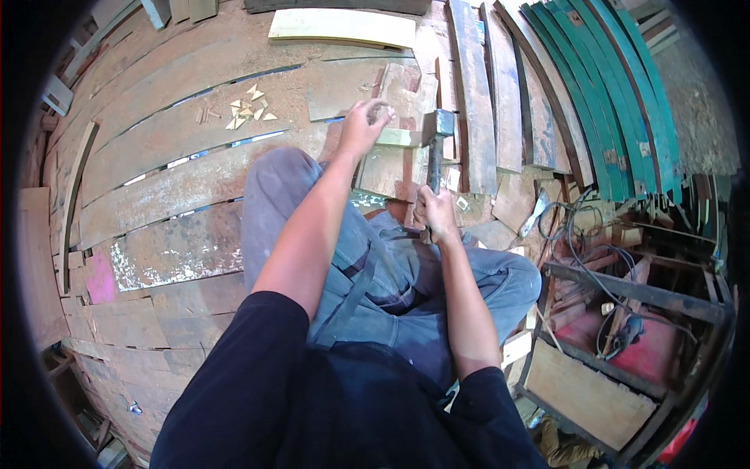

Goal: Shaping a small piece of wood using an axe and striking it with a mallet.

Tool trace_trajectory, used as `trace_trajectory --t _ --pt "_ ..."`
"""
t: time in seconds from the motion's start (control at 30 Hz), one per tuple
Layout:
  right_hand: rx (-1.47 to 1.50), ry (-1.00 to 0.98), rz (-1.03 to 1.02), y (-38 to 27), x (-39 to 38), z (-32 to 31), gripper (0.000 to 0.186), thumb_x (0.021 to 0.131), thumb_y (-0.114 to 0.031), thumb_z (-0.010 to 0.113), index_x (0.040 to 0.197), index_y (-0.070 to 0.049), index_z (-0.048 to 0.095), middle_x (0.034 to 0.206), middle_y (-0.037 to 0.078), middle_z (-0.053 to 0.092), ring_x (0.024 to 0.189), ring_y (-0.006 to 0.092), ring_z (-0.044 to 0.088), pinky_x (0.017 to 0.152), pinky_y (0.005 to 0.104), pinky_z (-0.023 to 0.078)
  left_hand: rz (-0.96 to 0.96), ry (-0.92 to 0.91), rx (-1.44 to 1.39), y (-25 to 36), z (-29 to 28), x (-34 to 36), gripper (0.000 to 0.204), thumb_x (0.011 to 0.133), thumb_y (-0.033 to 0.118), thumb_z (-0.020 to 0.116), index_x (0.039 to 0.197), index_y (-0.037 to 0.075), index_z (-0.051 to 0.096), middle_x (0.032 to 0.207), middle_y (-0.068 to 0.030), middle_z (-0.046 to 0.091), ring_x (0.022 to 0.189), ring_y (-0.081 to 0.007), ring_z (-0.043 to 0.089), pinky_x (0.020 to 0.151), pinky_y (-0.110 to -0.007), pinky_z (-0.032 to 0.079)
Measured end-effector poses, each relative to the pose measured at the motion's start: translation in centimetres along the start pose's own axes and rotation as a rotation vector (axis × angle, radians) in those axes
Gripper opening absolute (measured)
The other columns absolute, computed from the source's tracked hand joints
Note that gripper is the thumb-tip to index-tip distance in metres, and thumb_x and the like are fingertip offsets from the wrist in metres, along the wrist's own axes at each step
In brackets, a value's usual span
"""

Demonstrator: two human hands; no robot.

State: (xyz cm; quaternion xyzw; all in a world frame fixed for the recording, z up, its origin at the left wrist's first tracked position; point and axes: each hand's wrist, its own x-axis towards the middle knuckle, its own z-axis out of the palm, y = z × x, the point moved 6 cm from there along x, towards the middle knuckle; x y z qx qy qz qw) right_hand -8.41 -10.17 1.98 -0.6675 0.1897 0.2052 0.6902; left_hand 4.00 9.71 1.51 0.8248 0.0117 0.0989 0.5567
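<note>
My right hand (pixel 434 213) is wrapped round the handle of a hammer (pixel 435 160), whose blocky dark metal head points away from me. Beyond it, to the left, my left hand (pixel 367 127) hovers with loosely curled fingers apart; nothing shows between them. Just below those fingers, a short pale wood strip (pixel 399 137) lies across worn boards (pixel 384 170), its right end partly behind the hammer. Small pale wooden triangles (pixel 248 107) are scattered to the left of my left hand, beside several thin reddish sticks (pixel 208 115).
A pale plank (pixel 341 28) lies at the far side. Long dark planks (pixel 473 98) and green slats (pixel 601 94) stretch along the right. Nearer on the right are a white-bladed tool (pixel 534 213), loose cables (pixel 574 234) and a wooden frame (pixel 637 293) holding a power tool (pixel 627 334).
</note>
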Motion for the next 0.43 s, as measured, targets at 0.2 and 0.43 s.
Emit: trace_trajectory --t 0.2,0.43 --pt "0.085 0.033 -0.242 -7.6 -3.4 0.7 0.030 0.092 -0.018 0.055 0.066 -0.007 0.043 0.047 -0.001 0.035 0.034 0.0086 0.031 0.033 0.0274 0.025 -0.175 0.530 -0.220 -4.8 -3.4 1.0 0.033 0.095 0.031 0.058 0.104 0.001 0.067 0.089 -0.0084 0.068 0.083 -0.0146 0.062 0.078 -0.029 0.048" --pt "0.182 -0.040 -0.642 -18.6 -8.9 2.2 0.026 0.097 -0.015 0.046 0.074 -0.005 0.040 0.045 -0.001 0.029 0.033 0.0082 0.027 0.032 0.0259 0.026 -0.278 0.500 -0.318 -6.5 -2.3 1.6 0.032 0.095 0.031 0.055 0.107 0.003 0.066 0.092 -0.0082 0.068 0.086 -0.0149 0.061 0.080 -0.028 0.046"
